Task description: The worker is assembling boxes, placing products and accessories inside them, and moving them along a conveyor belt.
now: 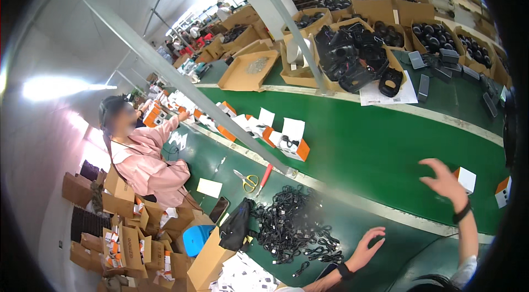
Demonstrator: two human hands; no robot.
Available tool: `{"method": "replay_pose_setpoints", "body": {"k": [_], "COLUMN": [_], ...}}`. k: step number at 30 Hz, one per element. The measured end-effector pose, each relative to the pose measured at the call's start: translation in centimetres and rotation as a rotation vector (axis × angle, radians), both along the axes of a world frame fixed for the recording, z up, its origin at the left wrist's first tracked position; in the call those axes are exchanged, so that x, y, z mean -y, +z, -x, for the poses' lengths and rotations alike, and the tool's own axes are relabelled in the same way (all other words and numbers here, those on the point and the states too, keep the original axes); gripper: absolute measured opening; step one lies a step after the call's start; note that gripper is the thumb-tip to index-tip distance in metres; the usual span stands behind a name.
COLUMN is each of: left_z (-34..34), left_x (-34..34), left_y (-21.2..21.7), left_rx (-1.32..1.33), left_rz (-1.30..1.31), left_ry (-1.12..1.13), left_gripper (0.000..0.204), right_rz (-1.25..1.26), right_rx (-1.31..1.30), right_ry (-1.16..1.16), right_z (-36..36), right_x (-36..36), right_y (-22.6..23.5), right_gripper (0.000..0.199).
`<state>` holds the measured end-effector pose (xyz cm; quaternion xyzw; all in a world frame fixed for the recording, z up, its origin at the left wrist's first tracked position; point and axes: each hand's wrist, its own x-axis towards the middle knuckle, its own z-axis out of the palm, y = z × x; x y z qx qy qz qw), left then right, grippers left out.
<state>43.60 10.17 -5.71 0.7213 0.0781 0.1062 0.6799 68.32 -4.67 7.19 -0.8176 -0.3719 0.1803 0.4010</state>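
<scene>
My right hand point(444, 183) reaches over the green conveyor belt point(363, 148), thumb and fingers apart and nothing in them. Just beside it stands a small white box point(467, 180) with an orange side; I cannot tell whether the fingertips touch it. My left hand point(366, 250) hovers over the green worktable point(386, 270), its fingers loosely curved and apart, holding nothing. Left of that hand spreads a heap of bundled black cables point(289, 220). A few cable bundles point(301, 269) lie loose at the heap's near edge.
A metal post point(182, 82) crosses the left. Scissors point(248, 181), a red-handled tool point(265, 175), a phone point(219, 209) and a carton of white leaflets point(245, 275) lie around the cables. Open orange-white boxes point(292, 146) line the belt. A co-worker in pink point(149, 154) works leftward.
</scene>
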Motion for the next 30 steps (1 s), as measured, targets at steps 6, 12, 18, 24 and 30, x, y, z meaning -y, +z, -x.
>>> {"method": "replay_pose_setpoints", "body": {"k": [6, 12, 18, 24, 30], "left_z": [3.9, 7.1, 9.4, 10.0, 9.9], "left_x": [-1.9, -3.9, -5.2, -5.9, -4.7], "left_y": [3.6, 4.2, 2.4, 0.7, 3.1], "left_rx": [-0.031, -0.116, -0.136, -0.173, -0.199], "left_rz": [0.218, 0.306, 0.386, 0.454, 0.502], "left_ry": [-0.034, 0.08, 0.261, 0.304, 0.302], "left_gripper": [0.02, 0.02, 0.017, 0.014, 0.013], "right_rz": [0.138, -0.029, 0.069, -0.166, -0.159], "right_rx": [-0.066, 0.151, 0.162, -0.001, 0.036], "right_ry": [0.492, 0.142, 0.035, 0.035, 0.038], "right_z": [1.8, 3.9, 2.5, 1.7, 0.1], "right_x": [-24.3, -39.1, -43.0, -40.4, -40.8], "right_y": [-5.6, -8.5, -9.3, -10.8, -13.4], "right_gripper": [0.061, 0.062, 0.026, 0.02, 0.015]}}
